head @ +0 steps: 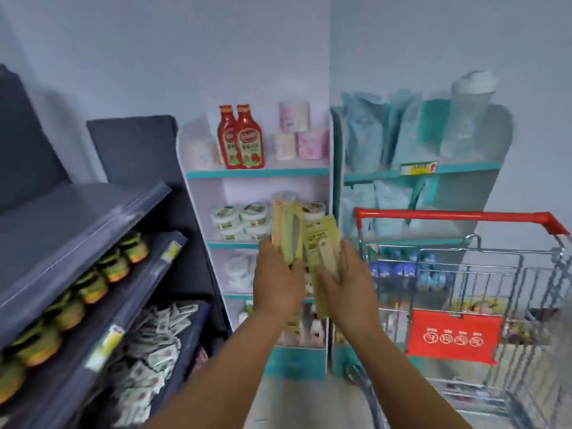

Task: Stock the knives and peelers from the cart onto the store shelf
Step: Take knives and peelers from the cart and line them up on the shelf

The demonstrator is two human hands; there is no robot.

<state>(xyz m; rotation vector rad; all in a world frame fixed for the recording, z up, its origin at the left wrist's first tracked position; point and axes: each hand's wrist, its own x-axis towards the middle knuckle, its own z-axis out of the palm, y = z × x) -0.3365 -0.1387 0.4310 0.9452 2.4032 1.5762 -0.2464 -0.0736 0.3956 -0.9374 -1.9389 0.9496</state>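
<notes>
Head view shows the dark shelf unit (pixel 93 218) filling the left, and everything else sits to its right: first the white shelves (pixel 257 172), then the cart (pixel 458 218) with its red handle. Between the dark shelf unit and the cart, both hands are raised. The left hand (pixel 277 283) grips a carded knife (pixel 289 233) from below; the right hand (pixel 348 283) pinches a carded peeler (pixel 323 258) just beside it, the two cards overlapping. I judge the packs are being sorted; separating them fully before turning toward the dark shelf unit would keep either from slipping.
</notes>
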